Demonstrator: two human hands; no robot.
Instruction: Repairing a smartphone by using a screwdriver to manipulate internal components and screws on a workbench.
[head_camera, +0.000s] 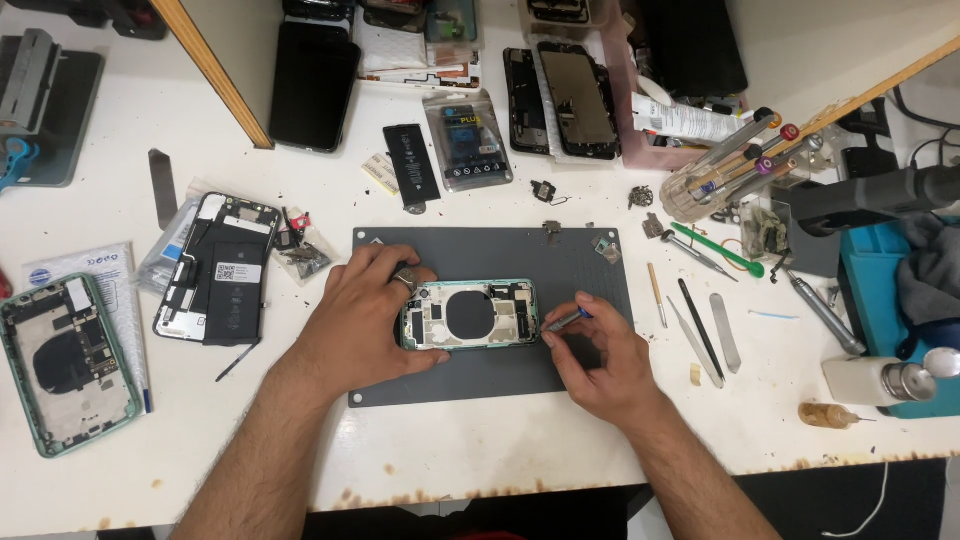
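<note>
Right hand: the right hand (598, 352) sits at about five o'clock from the middle of the bench, fingers pinched together around a thin screwdriver (566, 320) whose tip meets the right end of the phone frame.
Left hand: the left hand (365, 315), at about seven o'clock, is clamped over the left end of the same frame, thumb below and fingers curled across the top corner.
Phone frame: an opened green phone housing (470, 314) lies flat between both hands on a dark grey work mat (480, 255), at the bench's centre, its insides facing up.
Handling: it looks light and stiff, yet delicate; the exposed inner parts seem easy to damage, so the metal edges and corners are the safer place to grip.
Nine o'clock: a second green phone shell (65, 362) and an opened phone with black battery (218, 268) lie well apart from the mat.
Three o'clock: loose prying tools (700, 325) lie just beside the mat's right edge.
Twelve o'clock: a spare battery (411, 162) and a bagged part (468, 140) rest farther back.
One o'clock: a clear holder of screwdrivers (725, 170) stands beyond.
</note>
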